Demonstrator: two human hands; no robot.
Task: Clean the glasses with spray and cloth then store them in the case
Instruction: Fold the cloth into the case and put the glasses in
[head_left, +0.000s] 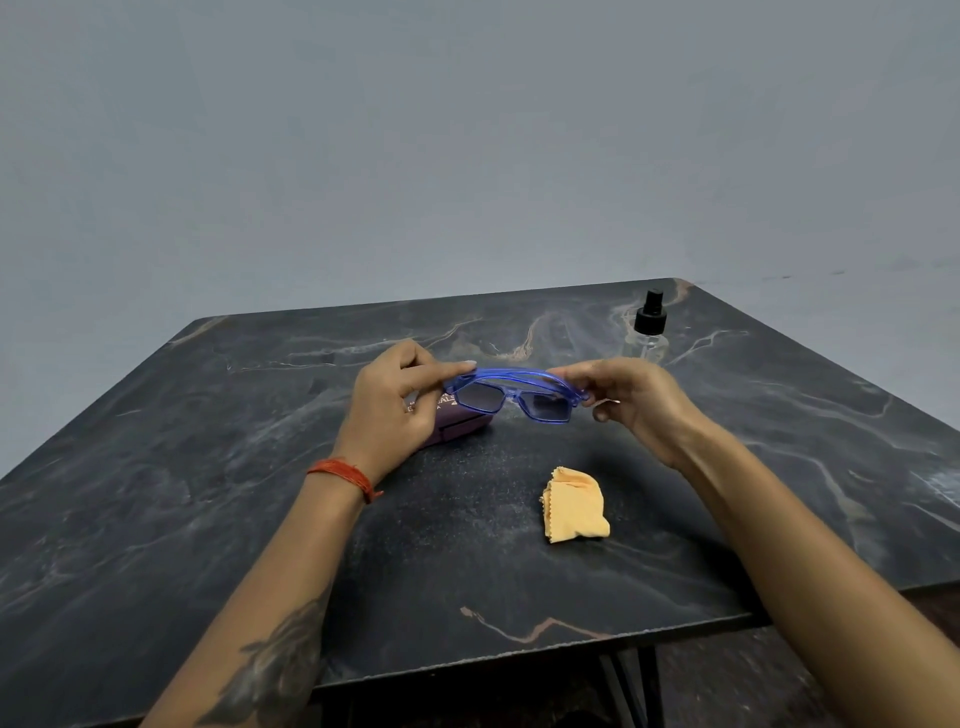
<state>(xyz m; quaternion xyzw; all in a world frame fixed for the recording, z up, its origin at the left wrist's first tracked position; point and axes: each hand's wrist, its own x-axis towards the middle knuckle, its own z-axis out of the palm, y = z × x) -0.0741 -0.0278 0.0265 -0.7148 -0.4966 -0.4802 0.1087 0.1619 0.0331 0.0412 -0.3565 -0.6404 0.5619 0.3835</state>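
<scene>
My left hand (392, 410) and right hand (631, 400) pinch opposite ends of the glasses (511, 395), long axis spanning left-right between them above the case (457, 428).

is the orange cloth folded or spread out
Folded. The orange cloth lies bunched into a small doubled-over wad on the table, untouched by either hand.
</scene>
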